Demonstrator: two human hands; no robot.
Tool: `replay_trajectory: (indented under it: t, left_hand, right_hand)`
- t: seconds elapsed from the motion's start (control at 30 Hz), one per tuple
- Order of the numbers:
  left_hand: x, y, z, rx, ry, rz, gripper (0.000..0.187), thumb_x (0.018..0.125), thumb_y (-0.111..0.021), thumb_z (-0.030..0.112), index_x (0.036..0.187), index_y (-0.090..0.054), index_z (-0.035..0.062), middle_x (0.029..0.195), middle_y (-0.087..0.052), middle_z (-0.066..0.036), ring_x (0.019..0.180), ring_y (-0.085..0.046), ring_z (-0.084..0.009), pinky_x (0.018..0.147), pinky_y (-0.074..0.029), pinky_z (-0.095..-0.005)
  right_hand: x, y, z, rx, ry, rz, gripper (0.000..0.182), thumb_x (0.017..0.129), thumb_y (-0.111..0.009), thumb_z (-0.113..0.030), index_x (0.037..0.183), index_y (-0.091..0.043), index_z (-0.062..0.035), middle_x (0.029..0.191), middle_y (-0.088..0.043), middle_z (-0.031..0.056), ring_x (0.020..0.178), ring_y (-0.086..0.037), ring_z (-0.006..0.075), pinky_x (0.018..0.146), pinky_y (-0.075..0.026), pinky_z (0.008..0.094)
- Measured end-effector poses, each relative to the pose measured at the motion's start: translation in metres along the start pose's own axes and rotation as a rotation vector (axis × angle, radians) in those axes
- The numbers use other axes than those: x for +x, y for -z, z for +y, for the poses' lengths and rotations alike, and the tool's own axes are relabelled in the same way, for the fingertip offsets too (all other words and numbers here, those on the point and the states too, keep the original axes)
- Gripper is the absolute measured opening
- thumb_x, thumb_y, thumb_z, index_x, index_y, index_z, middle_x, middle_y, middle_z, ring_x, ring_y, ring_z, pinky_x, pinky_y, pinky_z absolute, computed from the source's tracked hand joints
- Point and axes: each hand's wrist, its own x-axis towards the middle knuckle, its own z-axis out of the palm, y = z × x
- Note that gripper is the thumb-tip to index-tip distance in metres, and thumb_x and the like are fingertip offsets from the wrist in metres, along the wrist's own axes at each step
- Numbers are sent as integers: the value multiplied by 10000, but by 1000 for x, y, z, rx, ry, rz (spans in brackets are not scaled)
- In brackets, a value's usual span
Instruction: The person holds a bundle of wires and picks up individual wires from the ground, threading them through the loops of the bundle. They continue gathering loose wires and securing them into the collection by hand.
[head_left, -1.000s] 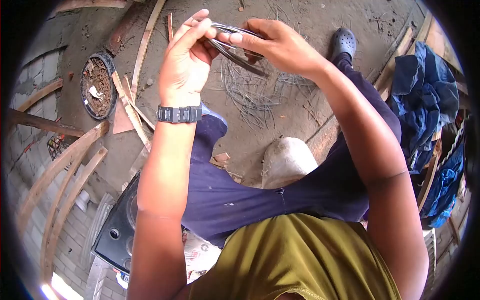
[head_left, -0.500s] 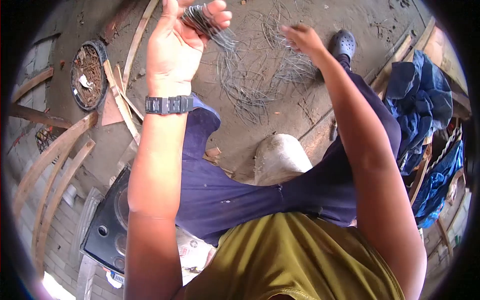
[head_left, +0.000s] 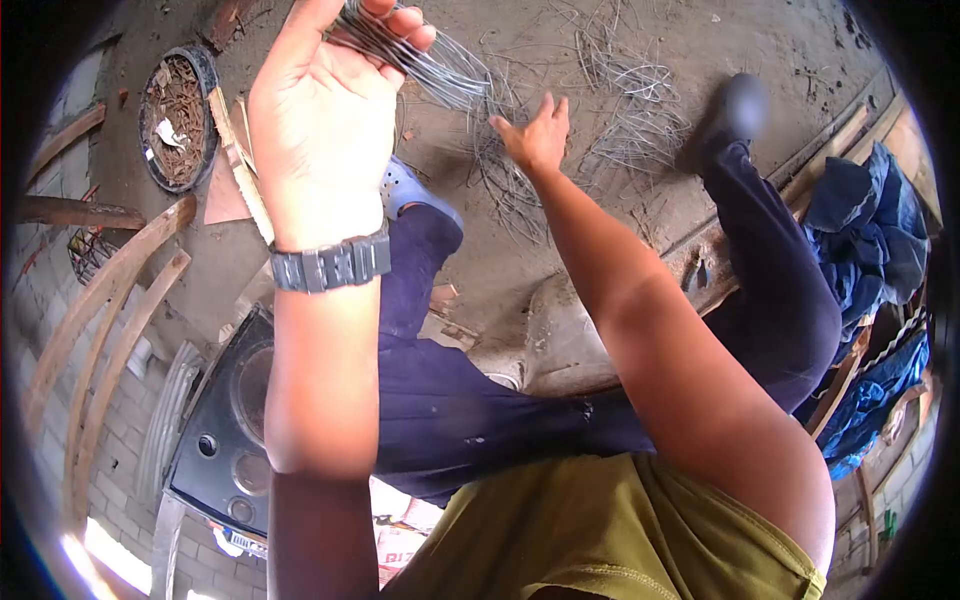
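My left hand (head_left: 335,120), with a dark watch on its wrist, is raised at the top left of centre. Its fingers curl round a bundle of thin grey wires (head_left: 425,65), whose loose ends point right and down. My right hand (head_left: 538,135) reaches over the ground with fingers apart and nothing in them. Beneath and beside it lie scattered wires (head_left: 500,185), and a further tangle of wires (head_left: 640,95) spreads to its right.
An oval tub (head_left: 208,120) of brown pieces stands at upper left, near curved wood strips (head_left: 115,290). A black speaker box (head_left: 215,440) is lower left. A whitish rounded block (head_left: 565,335) sits between the legs. Blue cloth (head_left: 870,220) lies at right.
My right hand has moved left and slightly down, towards the wires near the bundle. My left hand appears larger and a little lower, still holding the bundle. The right-side foot has shifted right.
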Motion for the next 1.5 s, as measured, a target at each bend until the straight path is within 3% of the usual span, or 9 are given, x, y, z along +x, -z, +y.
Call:
replay_trajectory:
  t: [0.13, 0.23, 0.3, 0.4, 0.53, 0.77, 0.93, 1.23, 1.5]
  left_hand:
    - [-10, 2, 8, -86, 11, -25, 365, 969, -642, 147, 1290, -581, -16, 883, -677, -94, 813, -654, -240, 813, -536, -379]
    - [-2, 23, 16, -58, 88, -125, 385, 1036, -564, 242, 1294, -575, -43, 943, -649, -80, 943, -611, -268, 982, -459, -512]
    - [-3, 28, 20, -136, 123, -162, 363, 1035, -555, 221, 1288, -583, -38, 997, -646, -100, 987, -601, -270, 999, -442, -515]
    - [-3, 31, 22, -121, 114, -162, 355, 1038, -548, 218, 1277, -590, -41, 989, -649, -99, 983, -603, -270, 991, -446, -513]
    - [-2, 33, 23, -112, 102, -194, 356, 1037, -549, 223, 1271, -593, -42, 988, -655, -99, 978, -612, -270, 993, -446, -514]
    - [4, 22, 26, -128, 87, -263, 336, 1009, -606, 204, 1256, -609, -24, 985, -661, -110, 950, -628, -258, 939, -497, -456]
    - [-9, 4, 18, -4, 26, -159, 355, 984, -651, 230, 1238, -628, -16, 986, -672, -99, 914, -647, -229, 891, -528, -404]
    - [-17, -17, -24, 353, 79, -248, 356, 984, -675, 288, 1233, -648, 35, 1052, -703, -85, 919, -660, -170, 824, -518, -301]
    - [-23, -52, -50, 369, 297, -560, 490, 972, -668, 176, 1390, -510, -24, 927, -686, -58, 922, -668, -157, 829, -526, -303]
  right_hand:
    - [36, -21, -50, -58, -156, -53, 1365, 637, -895, -575, 1599, -114, 0, 1662, -47, 278, 1512, -140, 504, 1192, -244, 605]
    - [37, -38, -62, -254, -181, -215, 1358, 638, -892, -588, 1610, -118, -40, 1669, -44, 260, 1517, -123, 500, 1182, -224, 643]
    - [25, -53, -56, -314, -133, -176, 1141, 711, -871, -477, 1582, -241, -92, 1676, -85, 228, 1518, -147, 486, 1155, -262, 649]
    - [12, -54, -33, -388, 247, -93, 617, 770, -762, -204, 1325, -508, -116, 1594, -339, 172, 1457, -313, 425, 1063, -406, 543]
    - [23, -27, -8, -315, 202, -208, 417, 764, -732, -183, 1141, -575, -101, 1263, -654, 153, 1261, -538, 362, 952, -515, 448]
    - [59, 83, -5, -141, 40, -374, 430, 692, -758, -284, 1039, -644, -58, 1015, -726, 193, 1041, -692, 399, 894, -540, 470]
    - [35, 216, -49, -18, 22, -686, 283, 708, -772, -235, 838, -615, -39, 714, -571, 26, 616, -520, 109, 497, -420, 287]
    - [-44, 342, -82, 425, 178, -778, 272, 721, -768, -150, 832, -521, -121, 746, -539, -33, 667, -524, 76, 524, -390, 250]
    - [-32, 341, -93, 340, 392, -722, 368, 693, -760, -235, 929, -601, -2, 787, -587, 43, 739, -546, 147, 647, -433, 310]
